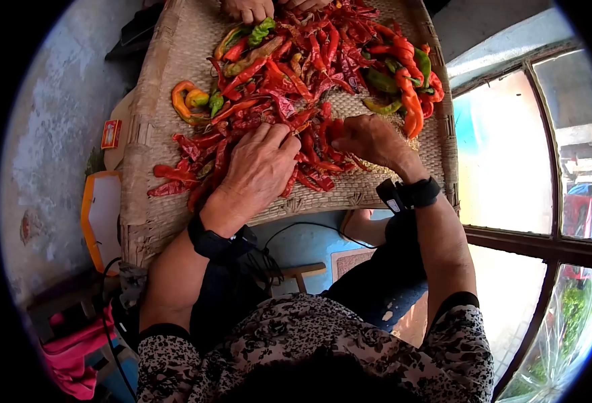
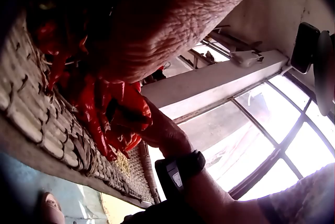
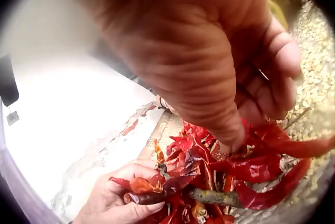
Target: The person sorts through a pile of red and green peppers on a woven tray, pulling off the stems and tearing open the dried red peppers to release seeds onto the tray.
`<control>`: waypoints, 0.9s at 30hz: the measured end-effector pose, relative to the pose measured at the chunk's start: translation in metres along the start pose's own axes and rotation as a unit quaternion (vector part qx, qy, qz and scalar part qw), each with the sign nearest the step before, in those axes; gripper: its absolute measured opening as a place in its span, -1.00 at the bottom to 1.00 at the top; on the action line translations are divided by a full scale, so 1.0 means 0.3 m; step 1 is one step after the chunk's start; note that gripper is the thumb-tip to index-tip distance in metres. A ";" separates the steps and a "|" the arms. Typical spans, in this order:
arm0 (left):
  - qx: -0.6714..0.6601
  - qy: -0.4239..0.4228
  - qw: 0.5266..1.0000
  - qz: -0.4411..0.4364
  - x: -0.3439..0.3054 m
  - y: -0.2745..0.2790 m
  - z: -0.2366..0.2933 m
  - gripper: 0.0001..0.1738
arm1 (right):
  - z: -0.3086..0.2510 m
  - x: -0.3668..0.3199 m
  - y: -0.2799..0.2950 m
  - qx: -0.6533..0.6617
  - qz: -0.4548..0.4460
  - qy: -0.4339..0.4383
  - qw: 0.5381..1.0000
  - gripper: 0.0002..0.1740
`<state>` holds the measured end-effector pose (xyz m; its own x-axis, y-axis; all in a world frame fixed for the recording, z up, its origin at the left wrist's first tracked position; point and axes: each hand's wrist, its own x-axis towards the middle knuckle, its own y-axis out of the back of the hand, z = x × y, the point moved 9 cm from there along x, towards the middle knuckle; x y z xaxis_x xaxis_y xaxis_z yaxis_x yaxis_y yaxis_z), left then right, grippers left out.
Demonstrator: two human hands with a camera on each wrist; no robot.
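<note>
Light fingers for brittle dried red chilies
Starting left, the left hand pinches a few pods between thumb and fingers, at the near side of the heap on the woven tray; we'd keep that hold soft, since those skins look ready to crack. Over right, we'd have the right hand work low so the loose seeds stay put. As for what we can't see: the left fingertips are hidden in the head view, someone else's hands get cut off up top, and the right fingers curl in, but we can't tell if they've got a pod.
</note>
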<state>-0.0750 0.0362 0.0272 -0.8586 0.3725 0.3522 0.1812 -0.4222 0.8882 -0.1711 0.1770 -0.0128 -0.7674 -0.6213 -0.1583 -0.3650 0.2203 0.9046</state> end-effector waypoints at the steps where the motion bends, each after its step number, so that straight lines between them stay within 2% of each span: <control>1: 0.001 -0.004 1.000 0.002 0.000 0.002 0.002 -0.72 | -0.035 -0.004 -0.004 0.012 0.017 0.018 1.000 -0.69; 7: 0.008 -0.005 1.000 -0.002 0.002 0.009 0.003 -0.73 | -0.046 0.013 -0.004 -0.011 0.030 0.033 0.999 -0.73; 10: 0.013 -0.003 1.000 -0.004 0.001 0.005 0.003 -0.74 | 0.006 -0.002 0.051 -0.029 0.047 -0.009 0.998 -0.76; 14: 0.014 -0.006 1.000 -0.008 -0.001 0.003 0.005 -0.73 | -0.013 -0.050 0.134 0.042 0.097 -0.010 0.994 -0.79; 16: 0.021 -0.007 1.000 -0.010 -0.002 -0.005 0.005 -0.72 | -0.009 -0.069 0.164 0.141 0.122 -0.023 0.982 -0.81; 18: 0.017 -0.006 1.000 -0.012 -0.003 -0.010 0.005 -0.71 | -0.006 -0.077 0.165 0.186 0.105 -0.032 0.977 -0.82; 20: 0.013 -0.003 1.000 -0.013 -0.002 -0.014 0.006 -0.71 | -0.017 -0.068 0.133 0.333 0.034 -0.014 0.942 -0.80; 23: 0.006 -0.001 1.000 0.027 0.004 0.010 0.016 -0.66 | -0.051 -0.055 0.094 0.356 0.010 -0.013 0.934 -0.78; 25: -0.115 0.038 0.989 0.091 0.011 0.046 0.003 -0.60 | -0.085 -0.051 0.058 0.403 -0.024 -0.010 0.915 -0.79; 27: -0.114 0.028 0.988 0.098 0.014 0.054 0.007 -0.58 | -0.127 -0.045 0.037 0.425 -0.036 0.019 0.904 -0.80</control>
<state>-0.0745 0.0327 0.0435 -0.8443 0.2210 0.4882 0.2393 -0.6596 0.7125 -0.1447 0.1592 0.0144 -0.7124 -0.6794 -0.1758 -0.6993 0.6660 0.2597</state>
